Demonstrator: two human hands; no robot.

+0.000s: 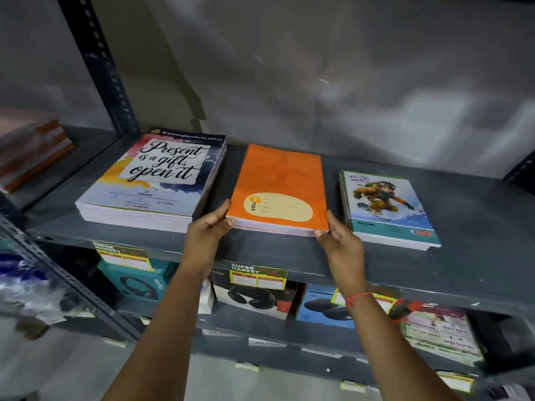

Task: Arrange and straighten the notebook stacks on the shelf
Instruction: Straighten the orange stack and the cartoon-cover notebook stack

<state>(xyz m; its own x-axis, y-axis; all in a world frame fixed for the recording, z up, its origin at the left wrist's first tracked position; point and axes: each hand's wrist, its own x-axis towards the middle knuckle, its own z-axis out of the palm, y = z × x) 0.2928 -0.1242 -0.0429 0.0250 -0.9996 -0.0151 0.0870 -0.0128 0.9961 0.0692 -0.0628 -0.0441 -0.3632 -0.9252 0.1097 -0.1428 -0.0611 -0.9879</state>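
We see both arms reaching up and forward from the bottom of the view to the grey metal shelf [289,253]. The left hand [207,234] clasps the near left corner of the orange notebook stack [279,188], thumb lying on the cover and the other fingers curled under or against the edge. The right hand [341,241] holds the near right corner the same way, thumb tip at the front edge, palm turned inward. A red thread [357,298] circles the right wrist.

We cannot make out the fingers beneath the stack, so how far they reach under it is unclear. The small print on the cream label of the orange cover is too blurred to read beyond the word "you". On the far left, a reddish object [34,153] is smeared and cut off by the frame. The boxes [254,296] on the lower shelf are partly hidden by the arms and by yellow price tags [257,277].

The orange stack is thin, sits in the middle of the shelf and lies slightly turned. To its left, just beside it, rests a taller stack with the "Present is a gift" cover [150,180]. To its right, apart from it, lies a stack with a snowboarder cover [388,206], its lower notebooks fanned out unevenly.
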